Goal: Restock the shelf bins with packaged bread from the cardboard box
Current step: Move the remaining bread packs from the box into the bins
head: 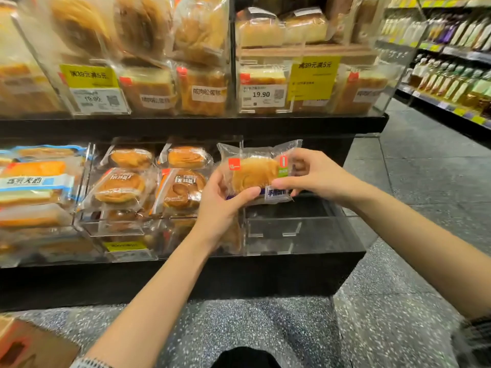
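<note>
A clear-wrapped round bread packet (255, 172) with a red logo and a blue-and-white label hangs in front of the lower shelf. My left hand (221, 201) grips its lower left edge, thumb across the front. My right hand (312, 173) pinches its right end. Directly below and behind the packet is a clear acrylic bin (289, 229) with nothing visible inside. The bin to its left (119, 227) holds several similar round bread packets. A corner of the cardboard box (29, 346) shows at the bottom left on the floor.
The upper shelf carries acrylic bins of sliced loaves with yellow promo cards and 19.90 price tags (261, 95). Long orange-and-blue bread packets (34, 181) fill the lower left. An aisle of bottles (451, 78) runs along the right over speckled floor (398, 301).
</note>
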Demonstrator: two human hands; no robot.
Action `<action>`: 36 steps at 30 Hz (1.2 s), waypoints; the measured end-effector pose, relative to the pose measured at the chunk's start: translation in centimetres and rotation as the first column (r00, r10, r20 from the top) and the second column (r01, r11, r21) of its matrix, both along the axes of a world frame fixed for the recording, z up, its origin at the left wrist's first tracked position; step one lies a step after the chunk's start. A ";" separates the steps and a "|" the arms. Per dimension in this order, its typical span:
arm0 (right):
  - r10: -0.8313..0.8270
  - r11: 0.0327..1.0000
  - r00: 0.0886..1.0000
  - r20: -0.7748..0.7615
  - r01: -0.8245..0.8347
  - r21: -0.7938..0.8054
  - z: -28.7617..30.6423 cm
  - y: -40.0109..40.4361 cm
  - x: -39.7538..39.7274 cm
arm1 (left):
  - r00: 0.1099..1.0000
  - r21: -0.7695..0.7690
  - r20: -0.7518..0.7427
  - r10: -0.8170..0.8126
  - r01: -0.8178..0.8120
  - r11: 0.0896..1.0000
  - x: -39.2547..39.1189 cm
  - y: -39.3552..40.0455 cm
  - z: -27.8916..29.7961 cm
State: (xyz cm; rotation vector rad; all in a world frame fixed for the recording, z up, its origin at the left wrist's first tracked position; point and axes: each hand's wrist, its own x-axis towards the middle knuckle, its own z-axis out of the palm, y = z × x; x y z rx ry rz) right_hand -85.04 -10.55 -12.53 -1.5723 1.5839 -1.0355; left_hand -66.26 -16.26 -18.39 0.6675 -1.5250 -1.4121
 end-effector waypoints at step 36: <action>-0.237 0.804 0.665 -0.708 0.543 0.242 -10.2 -9.1 -3.4 | 0.941 -0.094 0.264 -0.212 0.243 0.965 2.0 0.2 -2.4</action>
